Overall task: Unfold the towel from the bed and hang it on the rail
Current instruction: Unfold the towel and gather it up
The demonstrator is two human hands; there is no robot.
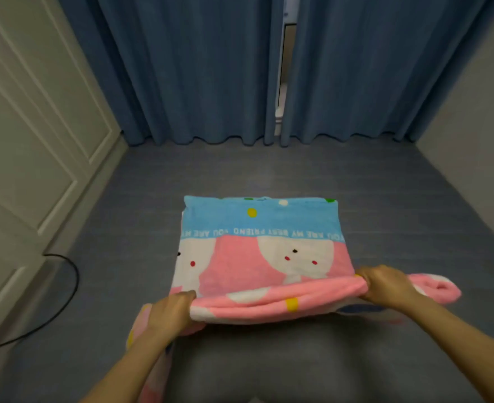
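Gripping the near fold of the pink-and-blue cartoon-print terry towel is done by left hand and right hand; unfolding seems underway, lifting needed next.

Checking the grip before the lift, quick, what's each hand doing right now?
Left hand: gripping the towel at its near left edge.
Right hand: gripping the towel's near right edge.

Ahead I see blue curtains hanging to the floor, with a narrow gap between them showing something pale behind. On my left stands a white panelled wardrobe, and a black cable loops beside its foot. A plain grey wall is on my right.
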